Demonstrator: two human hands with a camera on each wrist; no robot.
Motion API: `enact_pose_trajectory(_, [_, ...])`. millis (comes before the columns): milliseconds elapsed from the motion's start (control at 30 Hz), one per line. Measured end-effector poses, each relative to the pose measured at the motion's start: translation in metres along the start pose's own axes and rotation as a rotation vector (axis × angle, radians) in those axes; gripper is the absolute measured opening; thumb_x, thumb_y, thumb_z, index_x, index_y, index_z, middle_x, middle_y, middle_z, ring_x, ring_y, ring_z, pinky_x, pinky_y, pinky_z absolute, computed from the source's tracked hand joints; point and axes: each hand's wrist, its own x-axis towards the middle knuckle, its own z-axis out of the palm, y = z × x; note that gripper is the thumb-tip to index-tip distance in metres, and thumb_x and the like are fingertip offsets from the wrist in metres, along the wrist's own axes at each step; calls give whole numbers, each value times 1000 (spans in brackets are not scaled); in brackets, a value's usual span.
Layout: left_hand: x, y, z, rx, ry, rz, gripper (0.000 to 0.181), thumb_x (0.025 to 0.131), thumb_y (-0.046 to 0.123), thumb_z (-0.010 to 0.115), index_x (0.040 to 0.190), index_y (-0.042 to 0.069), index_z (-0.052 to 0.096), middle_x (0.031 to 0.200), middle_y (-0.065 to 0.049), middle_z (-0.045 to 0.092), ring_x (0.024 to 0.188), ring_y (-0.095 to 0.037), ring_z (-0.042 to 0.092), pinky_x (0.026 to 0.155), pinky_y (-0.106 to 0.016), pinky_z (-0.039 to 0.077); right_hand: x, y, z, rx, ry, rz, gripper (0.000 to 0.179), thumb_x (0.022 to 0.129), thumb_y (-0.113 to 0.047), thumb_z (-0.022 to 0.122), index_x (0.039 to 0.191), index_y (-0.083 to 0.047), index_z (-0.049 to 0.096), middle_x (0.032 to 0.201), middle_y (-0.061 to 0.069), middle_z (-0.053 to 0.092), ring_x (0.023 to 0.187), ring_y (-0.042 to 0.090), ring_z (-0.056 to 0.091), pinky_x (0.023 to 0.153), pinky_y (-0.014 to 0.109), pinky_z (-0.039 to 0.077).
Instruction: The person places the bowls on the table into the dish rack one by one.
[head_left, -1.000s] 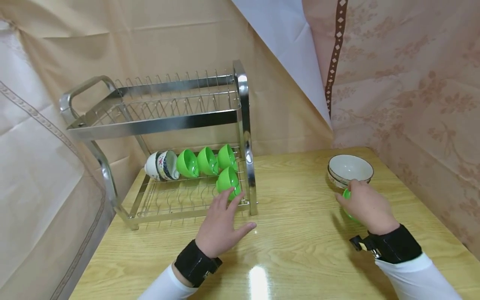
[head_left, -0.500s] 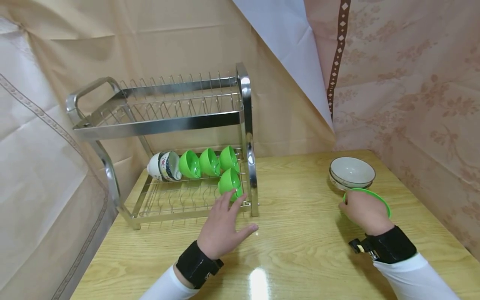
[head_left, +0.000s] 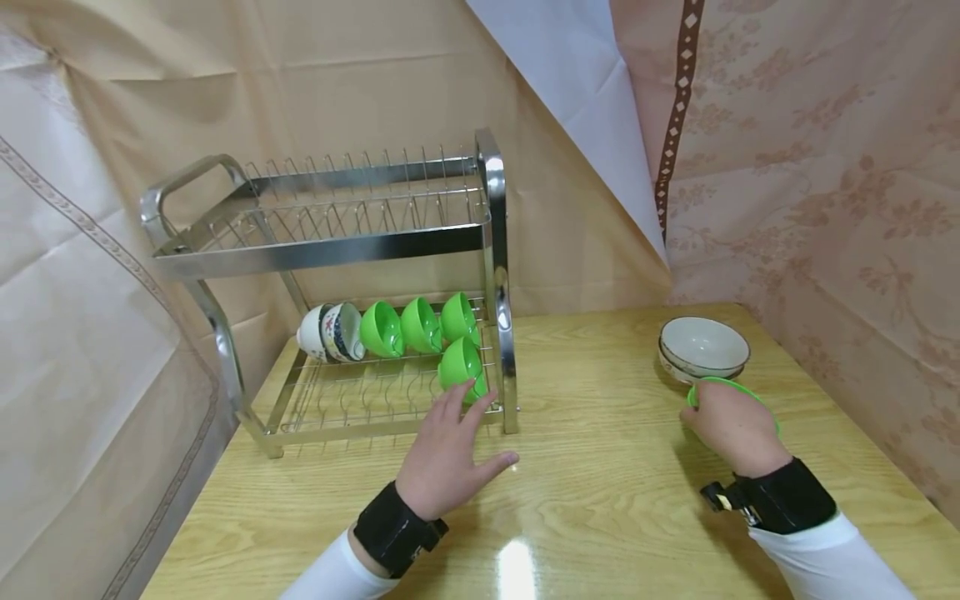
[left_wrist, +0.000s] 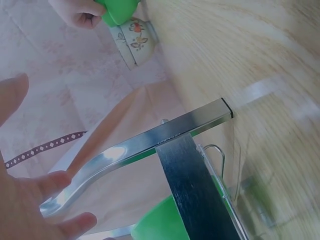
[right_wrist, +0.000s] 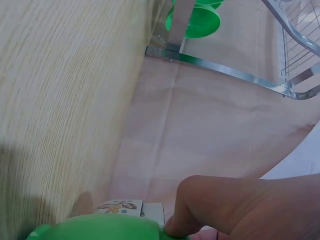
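At the right of the table, my right hand (head_left: 738, 425) pinches the rim of a green bowl (right_wrist: 105, 229). In the head view the hand hides most of this bowl. Right behind it, a stack of white bowls (head_left: 703, 346) with dark rims and a floral pattern stands on the table. My left hand (head_left: 442, 462) is spread with fingers straight, right in front of the metal dish rack (head_left: 322, 257). Its fingertips overlap the front green bowl (head_left: 459, 362) in the head view. That bowl stands tilted on the lower tier.
Behind the front bowl, a row of green bowls (head_left: 420, 325) leans on the lower tier, with patterned white bowls (head_left: 343, 332) at its left end. Wire slots line the upper tier. Cloth (head_left: 585, 250) hangs behind the wooden table (head_left: 600, 508).
The green bowl in my right hand, mostly hidden a second ago, now shows its rim beyond the hand. My right hand has shifted slightly right; my left hand stays nearly still.
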Motion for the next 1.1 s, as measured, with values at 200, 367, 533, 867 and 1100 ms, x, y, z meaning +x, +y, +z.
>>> enact_pose_trajectory(200, [-5, -2, -4, -3, 4, -4, 84, 84, 71, 52, 149, 20, 37, 152, -16, 28, 135, -33, 23, 108, -55, 31, -6, 2, 4, -4, 71, -44, 27, 81, -10, 61, 64, -14, 41, 61, -1, 34, 54, 16, 34, 43, 25, 22])
enact_pose_trajectory(367, [-9, -3, -6, -24, 13, 0, 83, 83, 65, 59, 150, 22, 36, 152, -16, 28, 134, -33, 23, 108, -56, 30, -9, 5, 7, -34, 122, -96, 30, 79, -10, 65, 63, -15, 40, 60, -1, 32, 52, 15, 33, 41, 24, 22])
enact_pose_trajectory(533, [-12, -3, -9, -20, 15, 5, 84, 84, 69, 55, 150, 22, 35, 152, -17, 28, 134, -33, 23, 108, -56, 30, -14, 7, 2, -21, 77, -77, 28, 82, -10, 66, 68, -13, 42, 61, 0, 32, 53, 17, 34, 43, 25, 22])
enact_pose_trajectory(867, [-16, -8, -7, -36, -2, -27, 85, 84, 74, 49, 149, 19, 38, 152, -15, 29, 134, -34, 24, 106, -56, 33, -28, 1, -22, -42, 153, -140, 25, 83, -12, 61, 69, -15, 40, 58, -3, 29, 48, 13, 29, 40, 24, 18])
enact_pose_trajectory(1100, [-18, -1, -7, -361, -113, -128, 80, 89, 69, 48, 151, 21, 31, 153, -14, 28, 126, -32, 38, 92, -53, 49, -38, -36, -14, -89, 351, -480, 14, 74, -9, 68, 78, -12, 55, 66, -6, 46, 48, 6, 34, 35, 20, 29])
